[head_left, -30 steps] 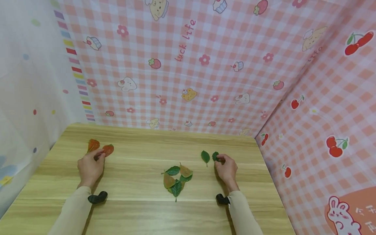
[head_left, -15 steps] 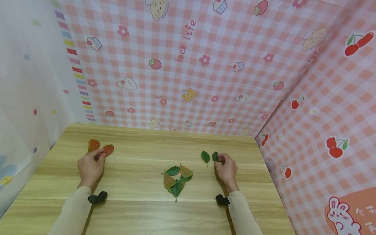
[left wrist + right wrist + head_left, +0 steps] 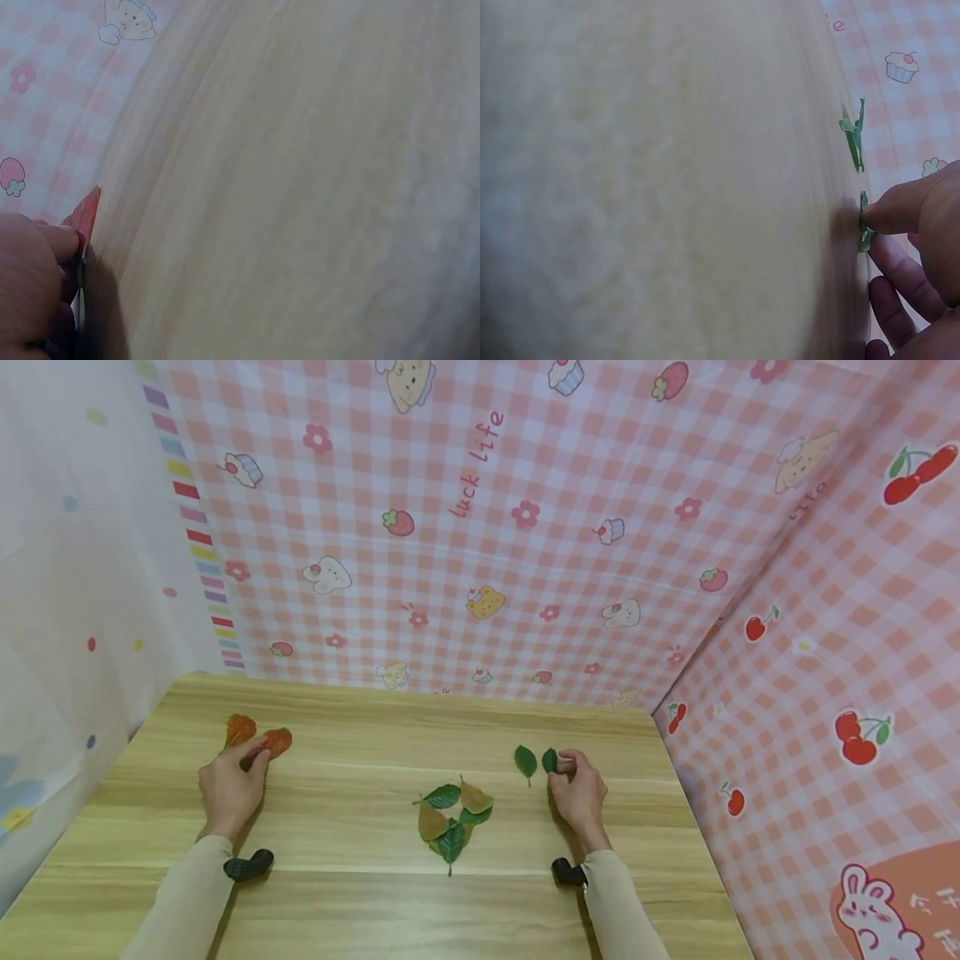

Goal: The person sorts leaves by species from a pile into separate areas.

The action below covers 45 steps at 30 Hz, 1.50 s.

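At the left of the table, my left hand (image 3: 234, 781) pinches the near edge of a red-orange leaf (image 3: 281, 742) between thumb and fingers. That leaf (image 3: 91, 210) stands tilted up from the wood in the left wrist view. Another red-orange leaf (image 3: 240, 729) lies just beyond this hand. On the right, my right hand (image 3: 579, 787) pinches a small dark green leaf (image 3: 550, 760). Its thumb presses that leaf (image 3: 865, 225) in the right wrist view, with the fingers partly hidden. A second green leaf (image 3: 525, 761) lies just left of it.
A ring of overlapping leaves (image 3: 452, 841), green and brownish-yellow, lies mid-table between the hands. The wood-grain table (image 3: 360, 910) meets a pink checked cloth (image 3: 480, 552) at the back. Another printed cloth (image 3: 817, 677) rises on the right, and a white one (image 3: 82, 568) on the left.
Both hands stay in place with their leaves. The right fingertips have shifted slightly on the green leaf, so a little more of its edge shows.
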Tool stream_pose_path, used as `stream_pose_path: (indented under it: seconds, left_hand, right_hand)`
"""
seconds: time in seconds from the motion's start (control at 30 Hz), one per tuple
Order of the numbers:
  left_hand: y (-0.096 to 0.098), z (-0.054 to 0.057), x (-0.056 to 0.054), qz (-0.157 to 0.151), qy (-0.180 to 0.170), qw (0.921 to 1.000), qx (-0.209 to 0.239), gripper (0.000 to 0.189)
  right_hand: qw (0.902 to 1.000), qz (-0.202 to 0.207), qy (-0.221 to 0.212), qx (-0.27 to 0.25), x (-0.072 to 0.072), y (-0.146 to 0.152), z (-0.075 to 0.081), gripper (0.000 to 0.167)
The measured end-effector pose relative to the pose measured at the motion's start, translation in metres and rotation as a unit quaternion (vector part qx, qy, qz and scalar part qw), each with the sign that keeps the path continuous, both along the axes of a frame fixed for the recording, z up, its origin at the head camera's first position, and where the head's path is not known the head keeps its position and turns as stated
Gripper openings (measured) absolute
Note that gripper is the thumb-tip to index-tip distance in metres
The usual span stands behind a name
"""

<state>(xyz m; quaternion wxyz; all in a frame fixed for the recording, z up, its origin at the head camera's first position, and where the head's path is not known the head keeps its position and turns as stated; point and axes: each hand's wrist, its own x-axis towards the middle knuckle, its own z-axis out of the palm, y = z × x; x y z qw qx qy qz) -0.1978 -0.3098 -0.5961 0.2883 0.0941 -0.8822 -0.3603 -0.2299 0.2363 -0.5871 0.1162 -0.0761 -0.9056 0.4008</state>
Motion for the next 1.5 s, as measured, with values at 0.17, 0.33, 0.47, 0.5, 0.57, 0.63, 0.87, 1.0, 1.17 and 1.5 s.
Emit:
stream_pose_path:
  seconds: [0.17, 0.33, 0.47, 0.5, 0.57, 0.63, 0.87, 1.0, 1.17, 1.5]
  left_hand:
    - [0.000, 0.001, 0.000, -0.001, 0.009, 1.0000, -0.002, 0.026]
    - [0.001, 0.002, 0.000, 0.001, 0.015, 0.9999, -0.001, 0.026]
    - [0.002, 0.004, -0.001, 0.001, 0.007, 1.0000, 0.004, 0.028]
    - [0.002, 0.004, 0.000, 0.001, 0.004, 1.0000, 0.006, 0.029]
    - [0.001, 0.005, -0.001, 0.000, -0.001, 1.0000, 0.009, 0.030]
    - [0.001, 0.005, -0.001, 0.001, -0.004, 0.9999, 0.012, 0.030]
    - [0.003, 0.008, -0.002, -0.007, 0.014, 0.9998, 0.009, 0.030]
    - [0.003, 0.009, -0.003, -0.006, 0.013, 0.9999, 0.008, 0.030]
    - [0.002, 0.010, -0.003, -0.002, -0.004, 0.9998, 0.017, 0.033]
    - [0.003, 0.012, 0.005, -0.004, -0.007, 0.9994, 0.035, 0.042]
  right_hand:
    - [1.0000, -0.001, 0.004, -0.001, 0.000, 0.000, 0.001, 0.042]
    - [1.0000, -0.002, 0.000, -0.002, 0.000, -0.001, 0.002, 0.043]
    - [0.9999, 0.003, -0.013, -0.010, 0.001, 0.002, 0.003, 0.046]
    - [0.9998, 0.005, -0.017, -0.011, 0.001, 0.002, 0.003, 0.047]
    - [0.9995, 0.011, -0.025, -0.018, 0.003, 0.004, 0.004, 0.049]
    - [0.9991, 0.016, -0.030, -0.024, 0.004, 0.005, 0.005, 0.051]
    - [0.9992, 0.020, -0.027, -0.023, 0.008, 0.008, 0.005, 0.052]
    - [0.9992, 0.021, -0.024, -0.022, 0.010, 0.009, 0.004, 0.052]
    - [0.9990, 0.022, -0.024, -0.030, 0.012, 0.009, 0.005, 0.052]
    - [0.9979, 0.038, -0.018, -0.049, 0.028, 0.014, 0.009, 0.058]
